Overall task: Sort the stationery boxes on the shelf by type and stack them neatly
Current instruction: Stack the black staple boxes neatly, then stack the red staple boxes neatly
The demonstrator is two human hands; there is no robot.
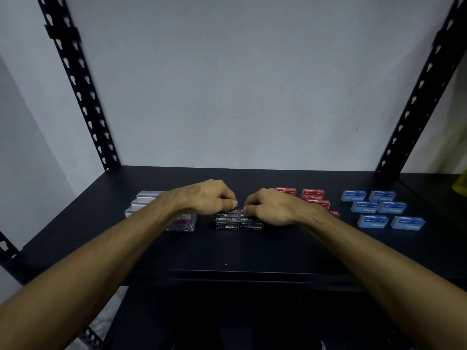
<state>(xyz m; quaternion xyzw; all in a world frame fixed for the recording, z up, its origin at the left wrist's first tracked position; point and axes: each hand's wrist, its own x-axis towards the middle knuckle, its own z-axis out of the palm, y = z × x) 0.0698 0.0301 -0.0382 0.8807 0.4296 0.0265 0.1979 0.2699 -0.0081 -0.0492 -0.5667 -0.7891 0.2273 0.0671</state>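
Black staple boxes [238, 221] sit stacked mid-shelf [252, 253], where your left hand [207, 198] and right hand [270, 207] meet, fingers curled onto the top row. Clear boxes [144, 202] lie left under your forearm; red boxes [313, 197] and blue boxes [379, 207] lie right, against a grey wall [240, 84].

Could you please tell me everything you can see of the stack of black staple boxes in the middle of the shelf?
The black staple boxes are small cardboard cartons printed "Staples" in white, some labels upside down. They sit two abreast in a tidy stack, mid-shelf, between clear boxes and red ones. The left hand and right hand, fingers curled, meet on the top layer.
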